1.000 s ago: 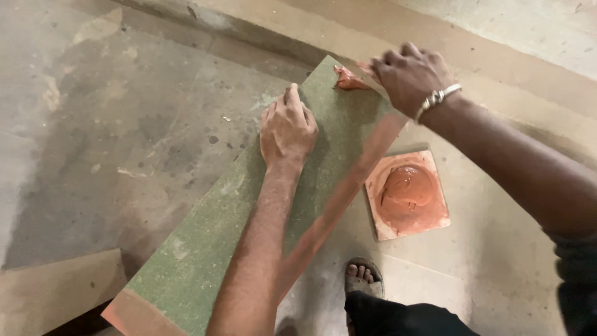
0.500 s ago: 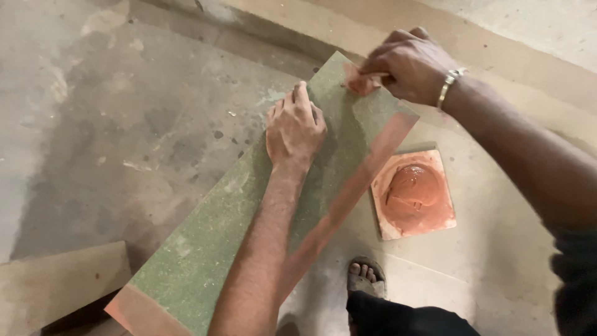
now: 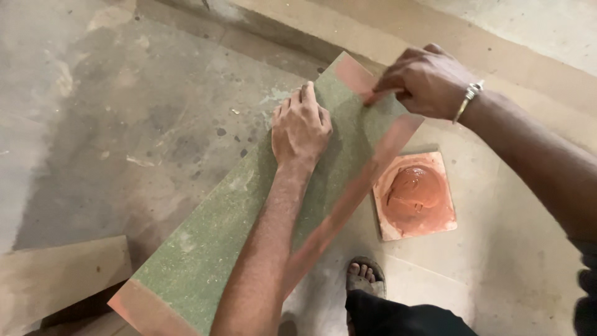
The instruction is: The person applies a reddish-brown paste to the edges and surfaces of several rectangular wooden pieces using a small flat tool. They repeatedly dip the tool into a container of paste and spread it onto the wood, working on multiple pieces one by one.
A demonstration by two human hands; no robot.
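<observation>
A long green board [image 3: 217,230] with reddish-brown coated edges runs diagonally from lower left to upper right. My left hand [image 3: 301,124] lies flat on its upper part, fingers together, pressing it down. My right hand [image 3: 423,81] is at the board's far end, fingertips pinched together and smeared with reddish paste, touching the board's surface near the coated end strip. A metal bracelet [image 3: 467,99] circles my right wrist. A square tile [image 3: 413,196] holding a mound of reddish-brown paste lies on the floor to the right of the board.
Bare concrete floor [image 3: 124,124] lies to the left. A pale sheet [image 3: 516,249] covers the floor on the right. My sandalled foot [image 3: 365,279] stands below the tile. A wooden plank [image 3: 62,274] sits at lower left. A long beam [image 3: 348,31] crosses the top.
My right hand has slid from the board's far corner down onto its end, spreading reddish paste there. My left hand stays pressed on the board.
</observation>
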